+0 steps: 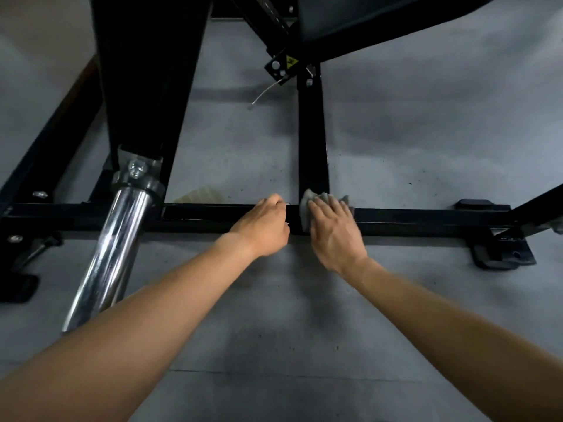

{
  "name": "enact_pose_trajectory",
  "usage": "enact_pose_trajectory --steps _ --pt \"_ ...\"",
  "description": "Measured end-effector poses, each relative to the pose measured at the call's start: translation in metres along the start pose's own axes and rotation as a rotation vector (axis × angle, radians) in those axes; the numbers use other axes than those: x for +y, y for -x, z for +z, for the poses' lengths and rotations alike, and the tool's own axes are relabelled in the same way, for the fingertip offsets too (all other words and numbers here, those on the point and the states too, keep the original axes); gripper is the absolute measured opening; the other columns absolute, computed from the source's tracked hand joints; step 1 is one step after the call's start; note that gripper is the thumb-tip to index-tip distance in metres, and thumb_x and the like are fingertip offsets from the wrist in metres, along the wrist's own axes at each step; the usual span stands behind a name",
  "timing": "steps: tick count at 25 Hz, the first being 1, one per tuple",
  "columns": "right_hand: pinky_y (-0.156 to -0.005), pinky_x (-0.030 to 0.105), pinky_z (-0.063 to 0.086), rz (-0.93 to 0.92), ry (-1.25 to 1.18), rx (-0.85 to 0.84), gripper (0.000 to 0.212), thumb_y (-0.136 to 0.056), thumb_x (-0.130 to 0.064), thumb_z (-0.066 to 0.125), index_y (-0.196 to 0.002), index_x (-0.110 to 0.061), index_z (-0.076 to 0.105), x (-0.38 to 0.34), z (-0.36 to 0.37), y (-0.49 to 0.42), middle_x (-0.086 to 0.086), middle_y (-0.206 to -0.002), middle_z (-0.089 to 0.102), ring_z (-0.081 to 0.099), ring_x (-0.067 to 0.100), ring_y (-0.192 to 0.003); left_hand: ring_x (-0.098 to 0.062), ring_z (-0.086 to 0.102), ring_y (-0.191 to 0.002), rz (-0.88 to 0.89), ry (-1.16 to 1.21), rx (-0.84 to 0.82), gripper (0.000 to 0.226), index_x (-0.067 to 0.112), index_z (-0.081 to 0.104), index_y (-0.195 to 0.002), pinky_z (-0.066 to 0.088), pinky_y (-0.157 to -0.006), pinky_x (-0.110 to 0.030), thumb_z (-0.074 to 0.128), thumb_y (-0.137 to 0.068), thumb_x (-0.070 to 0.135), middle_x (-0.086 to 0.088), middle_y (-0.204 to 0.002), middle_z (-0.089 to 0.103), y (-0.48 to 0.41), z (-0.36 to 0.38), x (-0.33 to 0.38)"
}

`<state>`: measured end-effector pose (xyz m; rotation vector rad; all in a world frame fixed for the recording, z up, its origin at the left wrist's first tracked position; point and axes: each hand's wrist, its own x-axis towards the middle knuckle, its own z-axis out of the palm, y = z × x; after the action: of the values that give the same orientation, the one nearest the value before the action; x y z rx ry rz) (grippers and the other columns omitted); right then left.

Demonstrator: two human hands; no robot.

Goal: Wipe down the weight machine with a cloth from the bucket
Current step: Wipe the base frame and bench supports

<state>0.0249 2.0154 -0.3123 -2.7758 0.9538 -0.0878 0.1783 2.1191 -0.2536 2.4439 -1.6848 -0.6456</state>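
The grey floor point(274, 315) is matt and flecked with dark specks, and a thin seam point(274, 374) crosses it low in the view. On it stands the black frame point(426, 222). Its bar point(198, 217) runs left to right, a tube point(311, 141) meets the bar from behind at a right angle, and a rail point(45, 153) slants away on the left. The right foot point(502, 257) sits flat on the floor, with a rear foot point(473, 205) just behind the bar and a left foot point(16, 289) at the far edge. A pale ribbed patch point(199, 194) lies just behind the bar.
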Motion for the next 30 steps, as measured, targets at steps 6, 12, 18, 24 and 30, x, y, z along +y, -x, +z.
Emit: enact_pose_trajectory --steps 6,12,18,24,30 --pt "-0.122 0.046 0.028 -0.042 0.023 -0.069 0.053 -0.107 -0.034 0.029 -0.151 -0.011 0.047 0.020 -0.004 -0.017 0.007 -0.159 0.044 0.034 0.033 -0.150 -0.028 0.057 -0.090 -0.068 -0.044 -0.035 0.016 0.005 0.055 -0.097 0.049 -0.081 -0.042 0.049 -0.100 0.019 -0.005 -0.126 0.043 -0.004 -0.005 -0.004" --pt "-0.126 0.046 0.019 -0.115 -0.041 -0.188 0.052 -0.108 -0.030 0.030 -0.156 -0.014 0.039 -0.002 -0.007 -0.050 0.004 -0.167 0.029 0.017 0.033 -0.156 -0.029 0.049 -0.121 -0.028 -0.118 -0.074 0.031 0.007 0.058 -0.123 0.045 -0.103 -0.044 0.053 -0.098 0.025 -0.010 -0.129 0.054 -0.008 0.000 -0.013" --pt "-0.125 0.045 0.019 -0.110 0.057 -0.198 0.053 -0.107 -0.038 0.029 -0.156 -0.023 0.040 0.002 -0.010 -0.061 -0.004 -0.167 0.028 0.019 0.030 -0.156 -0.029 0.052 -0.121 0.008 -0.187 -0.027 0.042 0.007 0.061 -0.130 0.048 -0.102 -0.046 0.059 -0.096 0.032 -0.008 -0.132 0.057 -0.011 -0.001 -0.017" --pt "-0.124 0.052 0.017 -0.074 0.145 -0.282 0.052 -0.106 -0.039 0.029 -0.146 -0.016 0.053 -0.015 -0.005 -0.083 -0.001 -0.169 0.024 0.011 0.035 -0.156 -0.030 0.055 -0.121 0.029 -0.209 0.002 0.042 0.006 0.064 -0.127 0.049 -0.100 -0.045 0.067 -0.095 0.032 -0.005 -0.137 0.057 -0.014 -0.001 -0.018" --pt "-0.126 0.051 0.011 -0.097 0.157 -0.291 0.054 -0.106 -0.042 0.028 -0.152 -0.019 0.045 -0.003 -0.004 -0.105 -0.003 -0.172 0.012 0.004 0.031 -0.158 -0.029 0.059 -0.106 0.027 -0.272 0.066 0.024 0.009 0.067 -0.116 0.055 -0.084 -0.046 0.065 -0.096 0.022 -0.005 -0.117 0.061 -0.018 0.002 -0.022"
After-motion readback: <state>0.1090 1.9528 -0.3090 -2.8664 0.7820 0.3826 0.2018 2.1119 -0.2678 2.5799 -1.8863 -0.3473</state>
